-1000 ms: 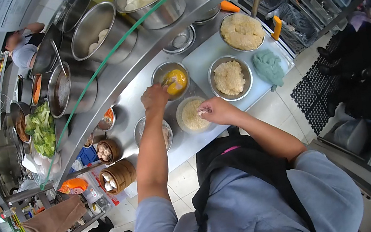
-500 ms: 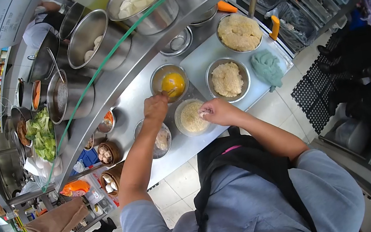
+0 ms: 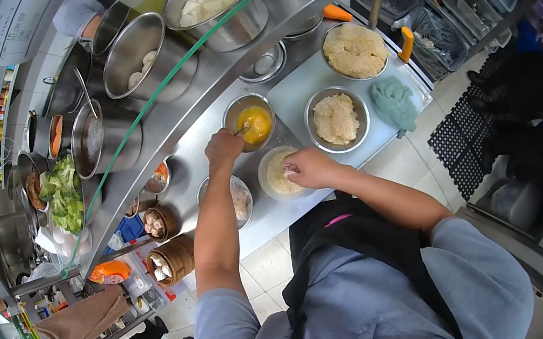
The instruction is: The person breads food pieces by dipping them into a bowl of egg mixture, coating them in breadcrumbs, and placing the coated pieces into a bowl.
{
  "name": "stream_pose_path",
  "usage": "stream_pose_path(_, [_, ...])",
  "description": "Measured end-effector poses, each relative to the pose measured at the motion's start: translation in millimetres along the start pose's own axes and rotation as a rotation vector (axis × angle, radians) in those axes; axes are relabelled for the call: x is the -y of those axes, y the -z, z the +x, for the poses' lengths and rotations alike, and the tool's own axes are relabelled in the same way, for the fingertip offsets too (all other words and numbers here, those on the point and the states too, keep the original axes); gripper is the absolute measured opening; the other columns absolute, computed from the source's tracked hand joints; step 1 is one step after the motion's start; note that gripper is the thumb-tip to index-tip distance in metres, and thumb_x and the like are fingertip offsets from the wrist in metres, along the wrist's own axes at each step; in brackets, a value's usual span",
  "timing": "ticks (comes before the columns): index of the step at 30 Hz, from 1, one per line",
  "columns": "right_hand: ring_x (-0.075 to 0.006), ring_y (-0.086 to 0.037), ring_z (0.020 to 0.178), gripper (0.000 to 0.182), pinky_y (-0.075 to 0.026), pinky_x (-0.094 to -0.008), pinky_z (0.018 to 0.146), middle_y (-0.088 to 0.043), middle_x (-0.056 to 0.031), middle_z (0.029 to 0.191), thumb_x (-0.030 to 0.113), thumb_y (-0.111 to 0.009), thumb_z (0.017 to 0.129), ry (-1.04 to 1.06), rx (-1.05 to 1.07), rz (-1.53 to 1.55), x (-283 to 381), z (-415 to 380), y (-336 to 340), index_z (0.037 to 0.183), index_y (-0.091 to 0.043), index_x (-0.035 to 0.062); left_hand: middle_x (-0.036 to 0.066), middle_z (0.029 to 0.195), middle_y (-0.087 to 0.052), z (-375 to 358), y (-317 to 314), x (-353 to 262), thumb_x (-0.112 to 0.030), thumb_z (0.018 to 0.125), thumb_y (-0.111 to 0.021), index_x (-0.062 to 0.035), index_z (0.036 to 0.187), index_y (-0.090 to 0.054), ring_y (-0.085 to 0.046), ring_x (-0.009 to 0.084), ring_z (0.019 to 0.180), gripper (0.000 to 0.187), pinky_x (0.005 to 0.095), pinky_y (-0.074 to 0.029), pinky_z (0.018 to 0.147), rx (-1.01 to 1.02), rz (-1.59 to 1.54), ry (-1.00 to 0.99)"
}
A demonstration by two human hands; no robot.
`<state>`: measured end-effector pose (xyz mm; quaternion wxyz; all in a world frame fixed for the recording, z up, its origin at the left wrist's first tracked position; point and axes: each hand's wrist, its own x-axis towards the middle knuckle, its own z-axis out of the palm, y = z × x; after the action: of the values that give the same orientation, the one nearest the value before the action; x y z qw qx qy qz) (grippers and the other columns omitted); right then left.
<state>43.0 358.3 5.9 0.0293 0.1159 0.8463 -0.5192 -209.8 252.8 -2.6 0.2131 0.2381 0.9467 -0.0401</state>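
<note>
My left hand [image 3: 224, 147] is closed round the handle of a thin utensil [image 3: 243, 130], whose tip is in beaten egg [image 3: 255, 124] inside a steel bowl [image 3: 227, 114]. My right hand [image 3: 314, 168] is over a bowl of pale breadcrumbs [image 3: 279, 174], fingertips pinched together at the crumbs. Whether anything is between those fingers is hidden. Beside my left forearm, a bowl with pale raw pieces [image 3: 241, 199] is partly covered by the arm. To the right of the egg stands a steel bowl [image 3: 366, 127] holding a crumb-coated mound [image 3: 335, 120].
A larger bowl of crumb-coated pieces [image 3: 356, 51] and a green cloth [image 3: 392, 104] lie on the white board [image 3: 286, 84]. Steel pots [image 3: 135, 60] line the shelf above. Bamboo steamers [image 3: 176, 259] stand at left. Other people [image 3: 521, 87] are at the right and lower left.
My left hand has shifted slightly left and down, the utensil stirring the egg's surface. My right hand has moved left and turned over the crumbs; the pale piece seen at its fingertips is now hidden.
</note>
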Motion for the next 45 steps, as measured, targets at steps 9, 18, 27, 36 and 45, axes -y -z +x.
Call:
stream_pose_path(9, [-0.0422, -0.053, 0.132, 0.036, -0.053, -0.0501, 0.095, -0.048, -0.0166, 0.149, 0.022, -0.06, 0.093, 0.126, 0.028, -0.748, -35.7, 35.2, -79.7, 0.129, -0.066, 0.0192, 0.014, 0.11, -0.075, -44.6, 46.0, 3.4, -0.046, 0.089, -0.065, -0.0128, 0.105, -0.077, -0.071, 0.0344, 0.107, 0.038, 0.0448, -0.054, 0.095, -0.061, -0.144, -0.039])
stream_pose_path(18, [-0.0368, -0.058, 0.122, 0.03, -0.055, -0.0455, 0.09, -0.055, -0.0153, 0.135, 0.021, -0.054, 0.098, 0.048, 0.097, -0.711, -29.3, 46.7, -69.3, 0.124, -0.069, 0.0159, 0.016, 0.085, -0.073, -124.7, 114.5, 10.4, -0.036, 0.092, -0.067, -0.0096, 0.092, -0.076, -0.07, 0.0395, 0.089, 0.028, 0.0474, -0.052, 0.081, -0.376, -0.157, -0.149])
stream_pose_path(27, [-0.0376, -0.068, 0.107, 0.037, -0.057, -0.0471, 0.09, -0.06, -0.0236, 0.127, 0.012, -0.056, 0.093, 0.019, 0.076, -0.678, -30.5, 47.1, -69.0, 0.128, -0.063, 0.0056, 0.019, 0.087, -0.074, -98.0, 28.0, 1.2, -0.039, 0.092, -0.064, -0.0124, 0.094, -0.075, -0.071, 0.0412, 0.091, 0.029, 0.0527, -0.055, 0.083, -0.386, -0.176, -0.081])
stream_pose_path(36, [-0.039, -0.066, 0.113, 0.051, -0.054, -0.0446, 0.098, -0.061, -0.0242, 0.131, 0.01, -0.069, 0.079, 0.086, 0.061, -0.244, -8.3, 15.6, -4.8, 0.13, -0.062, 0.0054, 0.018, 0.085, -0.074, -148.8, 65.9, 2.7, -0.036, 0.093, -0.065, -0.0124, 0.094, -0.075, -0.07, 0.041, 0.087, 0.025, 0.0514, -0.054, 0.079, -0.443, -0.335, -0.017])
stream_pose_path(45, [-0.0302, -0.07, 0.103, 0.038, -0.055, -0.0386, 0.092, -0.072, -0.0173, 0.11, 0.013, -0.071, 0.081, 0.022, -0.038, 0.14, -29.4, 12.8, 4.3, 0.117, -0.067, 0.0011, 0.018, 0.085, -0.073, -118.1, -13.0, 11.4, -0.037, 0.092, -0.067, -0.0111, 0.097, -0.076, -0.071, 0.0395, 0.085, 0.027, 0.0488, -0.054, 0.076, -0.485, -0.377, -0.034])
